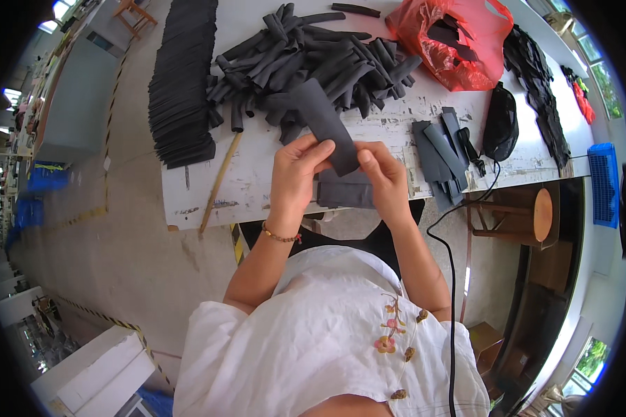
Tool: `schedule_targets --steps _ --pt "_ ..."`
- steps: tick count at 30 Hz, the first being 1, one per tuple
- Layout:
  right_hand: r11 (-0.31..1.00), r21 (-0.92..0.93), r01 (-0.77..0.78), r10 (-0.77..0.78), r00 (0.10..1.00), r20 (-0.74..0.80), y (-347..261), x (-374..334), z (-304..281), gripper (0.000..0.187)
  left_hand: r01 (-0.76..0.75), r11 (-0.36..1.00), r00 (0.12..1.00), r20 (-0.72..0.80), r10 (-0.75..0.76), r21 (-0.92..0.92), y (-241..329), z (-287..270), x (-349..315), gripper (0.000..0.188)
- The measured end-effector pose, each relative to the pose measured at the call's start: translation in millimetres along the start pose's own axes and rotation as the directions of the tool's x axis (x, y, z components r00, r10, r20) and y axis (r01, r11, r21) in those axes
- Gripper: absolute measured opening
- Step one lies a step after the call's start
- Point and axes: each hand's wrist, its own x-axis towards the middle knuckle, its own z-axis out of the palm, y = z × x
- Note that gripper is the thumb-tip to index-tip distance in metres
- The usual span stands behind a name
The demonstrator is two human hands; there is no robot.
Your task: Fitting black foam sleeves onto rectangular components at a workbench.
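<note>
Between my two hands, above the table's near edge, is a flat dark grey fabric strip (320,118). My left hand (301,167) pinches its left edge between thumb and fingers. The lower right corner of the strip is gripped by my right hand (384,174), thumb on top. Just below the hands lies a stack of dark strips (344,193) at the table edge. Beyond them spreads a heap of rolled dark strips (327,62). Several flat dark pieces (442,153) lie to the right of my right hand.
A long row of overlapping dark strips (182,83) lines the white table's (247,181) left side, beside a wooden stick (220,182). A red plastic bag (459,48), a black pouch (501,125) and dark strips (539,97) lie right. A black cable (452,264) hangs down; a wooden stool (541,214) stands below.
</note>
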Motion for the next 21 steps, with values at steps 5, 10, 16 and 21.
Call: schedule_targets --steps 5,10,16,21 --pt "0.951 0.299 -0.083 0.117 0.988 -0.098 1 2 10 0.021 0.067 0.98 0.998 -0.023 -0.064 0.186 -15 -5 -1 0.028" --pt "0.914 0.39 -0.109 0.171 0.977 -0.128 10 0 10 0.019 0.175 0.978 0.984 0.005 -0.177 0.109 -20 -1 -12 0.019" --pt "0.742 0.597 -0.303 0.288 0.95 0.124 6 -3 2 0.018 0.202 0.966 0.951 0.204 -0.233 0.161 -15 -13 -11 0.02" --pt "0.674 0.693 -0.257 0.254 0.961 0.11 21 -3 0 0.016 0.252 0.962 0.938 0.218 -0.269 0.105 -23 -11 -8 0.02"
